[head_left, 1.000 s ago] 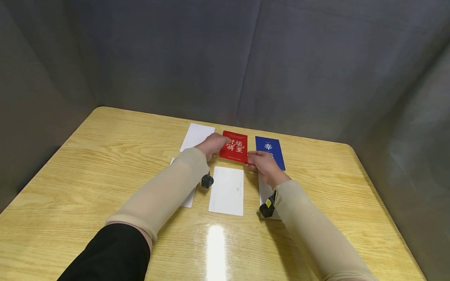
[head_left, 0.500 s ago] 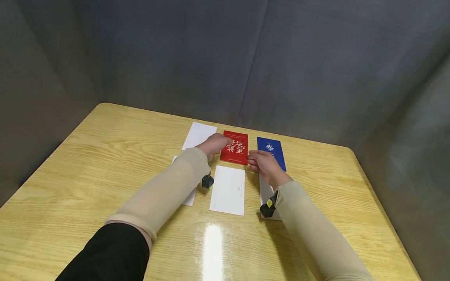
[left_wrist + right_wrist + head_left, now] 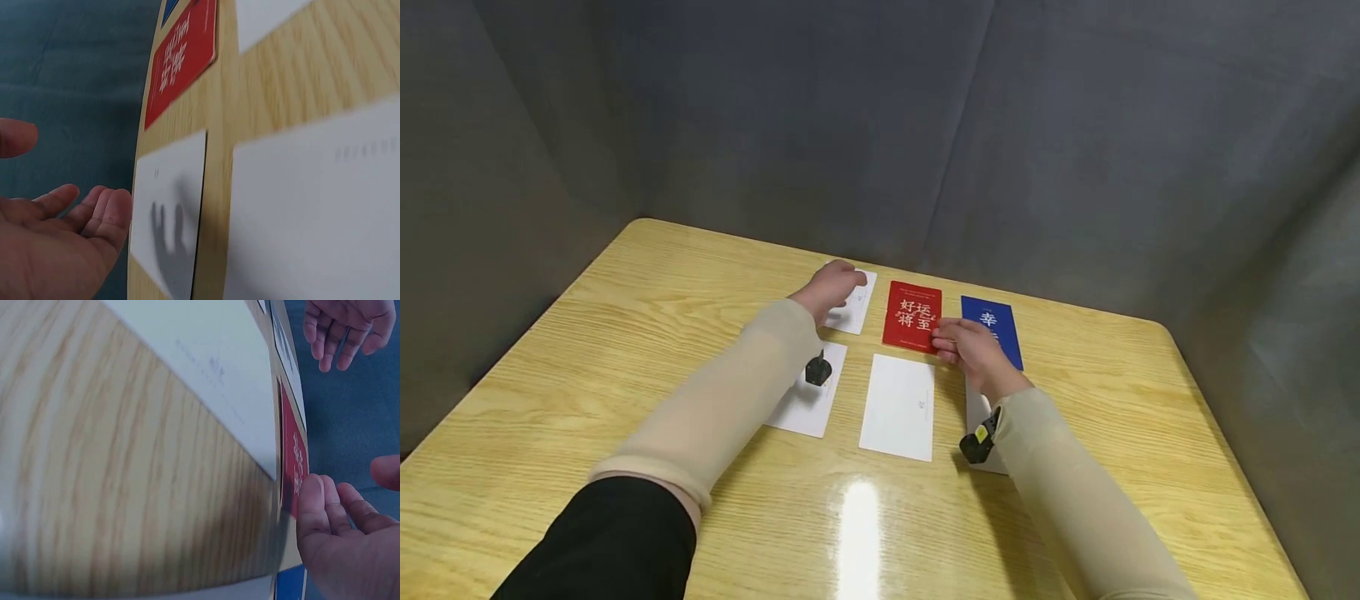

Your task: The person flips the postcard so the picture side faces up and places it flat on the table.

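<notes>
My left hand hovers over the back left white card. In the left wrist view its fingers are loosely bent and its thumb stands apart, with nothing held; the hand's shadow falls on that card. A red card with white characters lies flat at the middle back. At its lower right corner is my right hand, fingertips right at the edge. The right wrist view shows that hand's thumb away from its extended fingers. Under the right hand's far side lies a blue card, partly hidden.
A front row of white cards holds a left card under the left wrist, a middle card and a right card mostly covered by the right forearm. The wooden table ends at a grey curtain.
My left hand has left the red card's left side and moved left over the back left white card. My right hand stays by the red card's right edge. The view has shifted slightly.
</notes>
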Tool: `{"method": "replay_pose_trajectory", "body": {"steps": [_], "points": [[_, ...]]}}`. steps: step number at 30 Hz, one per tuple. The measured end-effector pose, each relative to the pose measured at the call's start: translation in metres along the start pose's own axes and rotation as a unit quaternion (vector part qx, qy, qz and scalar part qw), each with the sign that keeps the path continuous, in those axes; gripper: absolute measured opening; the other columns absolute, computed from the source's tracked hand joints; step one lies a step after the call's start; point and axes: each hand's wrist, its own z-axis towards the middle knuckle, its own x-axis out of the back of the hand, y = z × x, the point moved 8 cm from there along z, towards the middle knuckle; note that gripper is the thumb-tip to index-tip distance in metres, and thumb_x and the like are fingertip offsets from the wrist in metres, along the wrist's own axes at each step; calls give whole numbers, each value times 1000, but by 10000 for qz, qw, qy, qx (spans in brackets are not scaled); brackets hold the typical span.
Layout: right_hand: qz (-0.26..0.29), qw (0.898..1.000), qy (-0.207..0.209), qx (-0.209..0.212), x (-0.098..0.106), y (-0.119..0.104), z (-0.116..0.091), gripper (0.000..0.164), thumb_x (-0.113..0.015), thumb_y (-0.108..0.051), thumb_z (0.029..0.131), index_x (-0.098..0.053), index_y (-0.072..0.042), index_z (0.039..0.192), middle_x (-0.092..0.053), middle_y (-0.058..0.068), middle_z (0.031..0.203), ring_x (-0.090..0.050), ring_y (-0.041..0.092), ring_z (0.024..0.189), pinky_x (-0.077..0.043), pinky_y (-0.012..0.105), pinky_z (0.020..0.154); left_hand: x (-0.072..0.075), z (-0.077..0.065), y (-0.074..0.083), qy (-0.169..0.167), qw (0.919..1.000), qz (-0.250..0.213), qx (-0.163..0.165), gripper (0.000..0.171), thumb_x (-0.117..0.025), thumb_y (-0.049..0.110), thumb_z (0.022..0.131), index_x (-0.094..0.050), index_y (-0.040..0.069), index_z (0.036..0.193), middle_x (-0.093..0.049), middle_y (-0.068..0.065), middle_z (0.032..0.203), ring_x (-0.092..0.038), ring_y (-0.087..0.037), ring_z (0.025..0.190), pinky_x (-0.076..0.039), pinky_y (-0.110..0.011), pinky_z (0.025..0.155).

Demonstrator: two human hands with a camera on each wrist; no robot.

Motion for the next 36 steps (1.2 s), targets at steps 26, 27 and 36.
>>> {"method": "replay_pose_trajectory", "body": {"steps": [26,27,36], "points": [[81,9972,-729,153,-80,-15,18,45,-47,-15,110,-44,4,151,-57,21,140,-59,30,128,-47,35,108,72,6,-32,546,9984,-98,52,19,-47,22,106,-47,4,108,-39,-2,77,-44,-26,91,-39,-39,100],[115,9972,-722,143,-81,-15,18,46,-48,-15,110,-44,5,151,-57,22,140,-59,30,128,-47,35,108,72,7,-33,531,9985,-81,91,21,-47,22,106,-48,2,110,-35,-2,72,-43,-26,87,-39,-38,96],[421,9972,-617,-68,-86,-11,18,43,-51,-15,108,-46,6,146,-57,21,138,-59,31,125,-47,36,108,65,8,-37,304,9982,-437,261,21,-48,20,105,-44,7,88,-34,2,61,-41,-23,83,-38,-32,86]]}}
